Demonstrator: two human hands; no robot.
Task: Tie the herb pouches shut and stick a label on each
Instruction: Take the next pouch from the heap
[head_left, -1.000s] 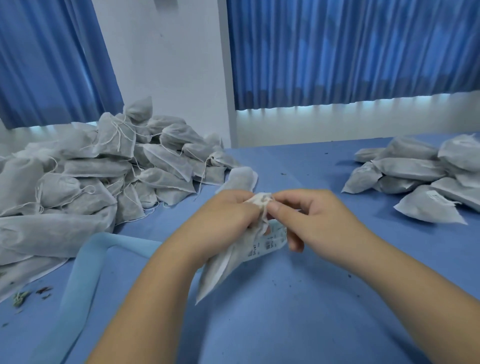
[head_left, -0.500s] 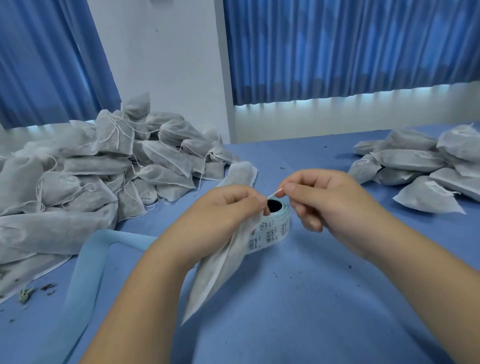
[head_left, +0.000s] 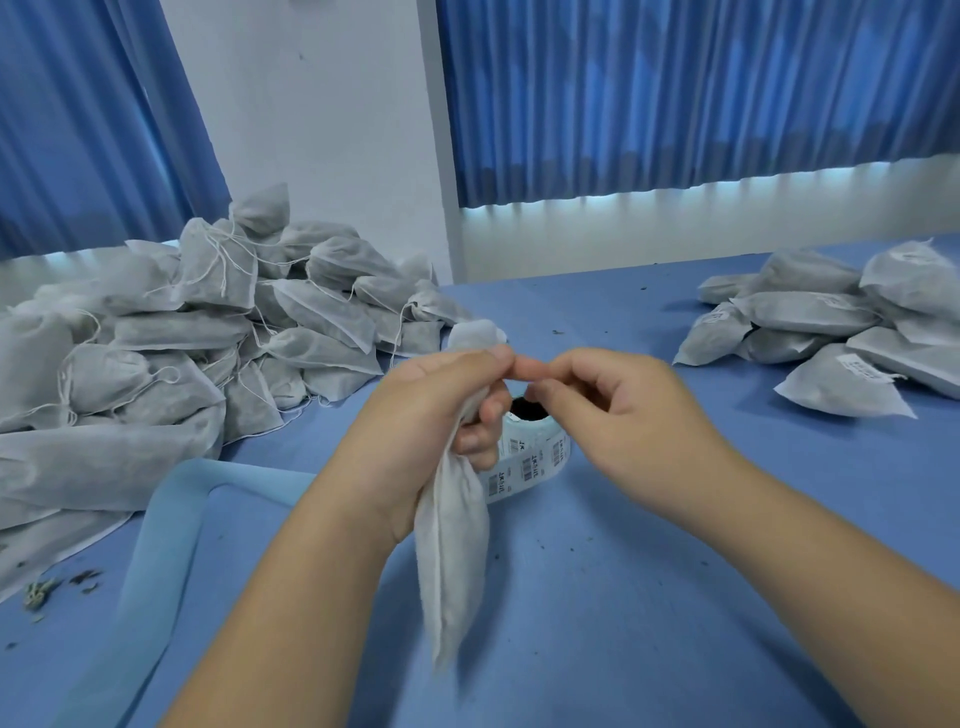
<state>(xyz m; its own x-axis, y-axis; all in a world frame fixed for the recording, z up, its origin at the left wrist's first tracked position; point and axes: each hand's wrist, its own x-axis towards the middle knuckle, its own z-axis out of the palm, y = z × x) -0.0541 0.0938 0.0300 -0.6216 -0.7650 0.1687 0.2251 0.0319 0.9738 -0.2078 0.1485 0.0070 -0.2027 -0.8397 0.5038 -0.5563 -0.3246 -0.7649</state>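
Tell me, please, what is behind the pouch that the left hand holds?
A roll of barcode labels stands on the blue table behind the pouch. Its dark core hole and right side show; the pouch and the left hand cover its left side.

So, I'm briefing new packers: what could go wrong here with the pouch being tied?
The pouch hangs only by its neck from the left hand; a slip could drop it.
The right hand pinches close beside it, string unseen; the knot might end loose.
The label roll behind could get knocked.
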